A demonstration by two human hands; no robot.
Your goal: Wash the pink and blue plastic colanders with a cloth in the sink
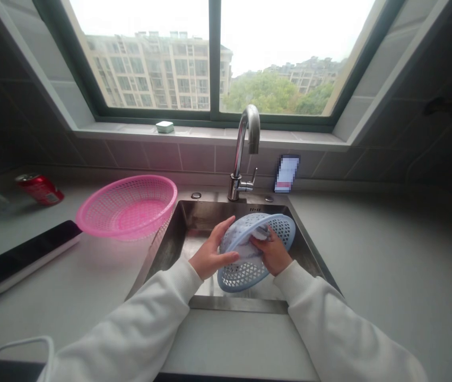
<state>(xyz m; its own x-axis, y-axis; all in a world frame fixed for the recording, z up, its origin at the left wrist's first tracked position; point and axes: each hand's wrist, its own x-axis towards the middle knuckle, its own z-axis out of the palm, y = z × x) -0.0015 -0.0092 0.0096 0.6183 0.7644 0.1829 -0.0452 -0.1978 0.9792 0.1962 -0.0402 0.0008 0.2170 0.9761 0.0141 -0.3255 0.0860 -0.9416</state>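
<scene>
A light blue plastic basket (237, 273) with a perforated lattice is tilted over the sink (188, 212). Its curved rims overlap, and I cannot tell whether it is one basket or two nested. My left hand (213, 253) grips the left side, thumb and fingers apart around the wall. Reaching in from the right, my right hand (277, 254) has its fingers closed on a pale crumpled cloth (261, 232) pressed against the basket's inside. Part of the cloth is hidden by the rim and fingers.
Behind the sink stands a chrome faucet (234, 180). A pink basket (130, 233) sits at the sink's left edge. Further left lie a red can (41, 189) and a long black-topped box (27, 254). A phone (287, 174) leans on the back wall.
</scene>
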